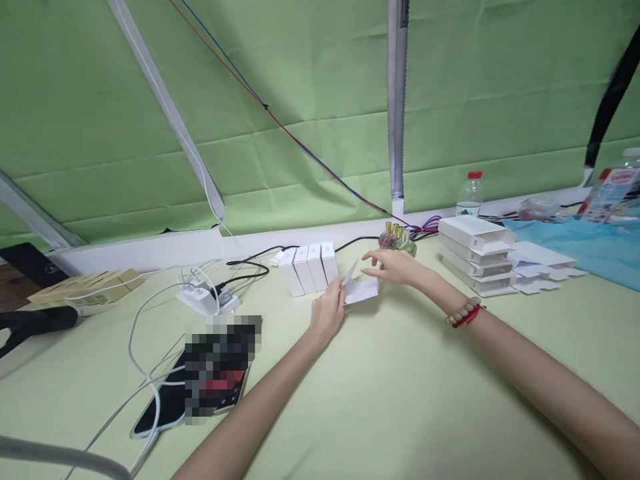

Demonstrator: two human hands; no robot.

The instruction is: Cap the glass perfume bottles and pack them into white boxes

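A folded white paper piece (364,291) is held at its left side by my left hand (328,311), whose fingers are closed on it. Just above its right side is my right hand (395,266), thumb and index finger apart, with nothing visible between them. A beaded bracelet and a red string circle my right wrist. Several closed white boxes (309,269) stand upright in a row behind my left hand. Small glass bottles with gold tops (397,239) stand behind my right hand, partly hidden by it.
Open-ended white boxes (473,257) are stacked at the right, beside flattened white cartons (543,260). A red-capped bottle (469,195) stands behind them. To the left lie a power strip (207,300), loose white cables, a dark tablet (167,403) and yellowish boxes (117,283). A black-gloved hand (45,325) is at the left edge.
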